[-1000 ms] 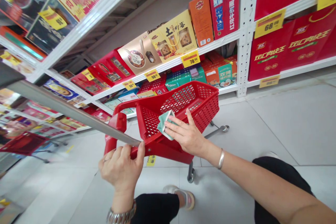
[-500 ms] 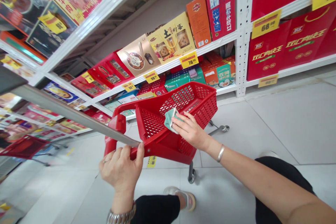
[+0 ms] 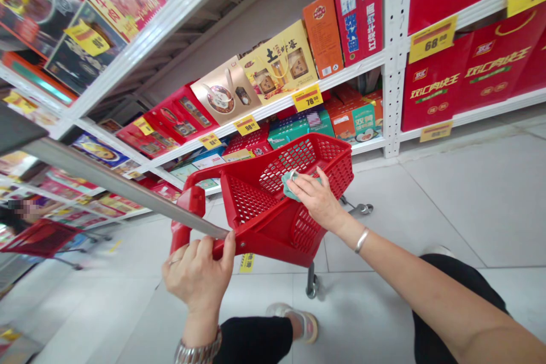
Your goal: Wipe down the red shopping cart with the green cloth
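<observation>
A red plastic shopping cart point(image 3: 268, 239) with perforated basket walls stands in front of me, its grey metal arm point(image 3: 128, 190) slanting up to the left. My left hand point(image 3: 198, 273) is closed around the cart's red handle by the foot of that arm. On the near rim of the basket, my right hand point(image 3: 313, 196) presses a green cloth point(image 3: 290, 185) with white edging. The fingers lie over the cloth and partly hide it.
White shelves point(image 3: 273, 105) with boxed goods and yellow price tags run behind the cart. Red boxes point(image 3: 435, 88) fill the shelf on the right. Another red cart point(image 3: 40, 237) with a person point(image 3: 12, 219) is at far left. The floor point(image 3: 452, 193) is pale tile.
My right hand has slid the green cloth to the right along the near rim, away from the handle. My left hand and the cart have stayed in place. More of the far-left person shows.
</observation>
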A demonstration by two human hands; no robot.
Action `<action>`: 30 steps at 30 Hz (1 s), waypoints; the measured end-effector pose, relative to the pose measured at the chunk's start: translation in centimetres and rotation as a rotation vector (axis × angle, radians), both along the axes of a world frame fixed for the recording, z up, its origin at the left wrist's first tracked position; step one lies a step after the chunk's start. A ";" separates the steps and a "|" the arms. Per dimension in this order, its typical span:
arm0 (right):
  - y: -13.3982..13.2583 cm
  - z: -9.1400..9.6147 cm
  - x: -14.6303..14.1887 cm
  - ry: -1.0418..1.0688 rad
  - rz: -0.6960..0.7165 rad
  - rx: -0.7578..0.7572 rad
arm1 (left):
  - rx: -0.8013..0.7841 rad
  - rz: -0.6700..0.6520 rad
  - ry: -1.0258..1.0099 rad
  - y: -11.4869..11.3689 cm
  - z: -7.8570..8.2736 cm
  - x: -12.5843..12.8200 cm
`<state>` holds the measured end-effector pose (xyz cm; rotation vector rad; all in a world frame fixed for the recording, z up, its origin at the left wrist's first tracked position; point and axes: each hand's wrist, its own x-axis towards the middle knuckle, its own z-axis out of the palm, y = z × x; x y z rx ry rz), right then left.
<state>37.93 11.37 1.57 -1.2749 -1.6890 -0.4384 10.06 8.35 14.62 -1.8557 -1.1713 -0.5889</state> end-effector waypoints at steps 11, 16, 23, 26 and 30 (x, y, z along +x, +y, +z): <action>0.2 0.3 0.3 0.025 -0.044 -0.013 | 0.030 0.001 0.016 -0.2 -0.1 0.2; -1.0 2.1 -0.5 -0.024 0.054 0.145 | 0.044 -0.003 0.030 -0.3 -0.6 -0.2; -2.1 2.7 -2.3 -0.114 0.296 0.239 | -0.016 0.013 -0.040 -0.3 -0.7 -0.3; -1.4 1.7 -1.6 -0.091 0.229 0.223 | -0.031 0.007 -0.056 -0.3 -0.6 -0.3; -0.8 1.0 -0.3 -0.104 0.156 0.236 | -0.020 0.011 -0.080 -0.2 -0.7 -0.1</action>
